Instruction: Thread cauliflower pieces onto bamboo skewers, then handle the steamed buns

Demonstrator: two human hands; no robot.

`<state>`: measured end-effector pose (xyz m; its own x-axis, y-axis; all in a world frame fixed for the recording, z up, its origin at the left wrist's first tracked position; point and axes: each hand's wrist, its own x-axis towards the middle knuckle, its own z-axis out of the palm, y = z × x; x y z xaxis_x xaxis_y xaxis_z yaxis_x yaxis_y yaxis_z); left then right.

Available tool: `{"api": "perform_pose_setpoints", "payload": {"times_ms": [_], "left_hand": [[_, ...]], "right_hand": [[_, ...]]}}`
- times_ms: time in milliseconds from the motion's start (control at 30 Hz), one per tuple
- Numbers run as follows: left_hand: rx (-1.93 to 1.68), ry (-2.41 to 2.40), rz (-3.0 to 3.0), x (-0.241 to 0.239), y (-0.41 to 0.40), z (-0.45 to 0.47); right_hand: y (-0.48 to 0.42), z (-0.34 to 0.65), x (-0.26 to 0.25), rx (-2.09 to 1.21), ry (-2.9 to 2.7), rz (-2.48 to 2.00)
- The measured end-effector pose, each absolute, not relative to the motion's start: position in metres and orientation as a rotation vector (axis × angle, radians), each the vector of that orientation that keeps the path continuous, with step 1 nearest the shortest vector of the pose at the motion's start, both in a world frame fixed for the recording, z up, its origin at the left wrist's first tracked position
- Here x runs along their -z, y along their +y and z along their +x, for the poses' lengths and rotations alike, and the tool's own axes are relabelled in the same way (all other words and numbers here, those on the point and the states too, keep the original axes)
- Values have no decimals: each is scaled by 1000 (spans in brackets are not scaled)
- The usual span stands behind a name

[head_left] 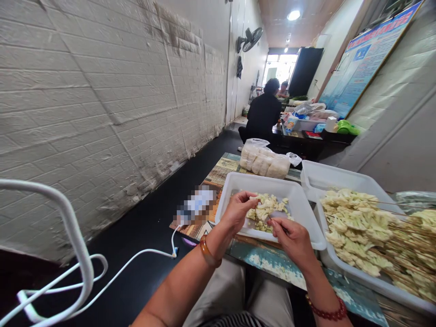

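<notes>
The left hand's (239, 210) grip pinches a cauliflower piece (263, 211) over the white tub (308, 219) while the right hand's (290, 232) closes on a thin skewer (269, 218); excessive or off-center skewer pressure may split the piece.

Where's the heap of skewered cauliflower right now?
In the head view, the skewered cauliflower lies at the right, in a white tub beyond the right hand.
</notes>
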<state>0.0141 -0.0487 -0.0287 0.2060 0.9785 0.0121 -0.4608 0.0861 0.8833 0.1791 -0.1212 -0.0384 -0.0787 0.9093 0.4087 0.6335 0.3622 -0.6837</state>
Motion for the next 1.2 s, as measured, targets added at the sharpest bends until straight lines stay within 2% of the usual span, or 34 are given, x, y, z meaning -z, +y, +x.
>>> {"api": "perform_pose_setpoints", "payload": {"times_ms": [600,900,1200], "left_hand": [[-1238,819,1069,29,-51,15],[-1451,1035,1566,32,-50,12],[-1410,1003,1412,36,-48,15]], "right_hand": [[-122,177,37,-415,-1758,-1409],[-122,173,36,-399,-1731,-1425],[-121,175,37,-414,-1725,-1409]]}}
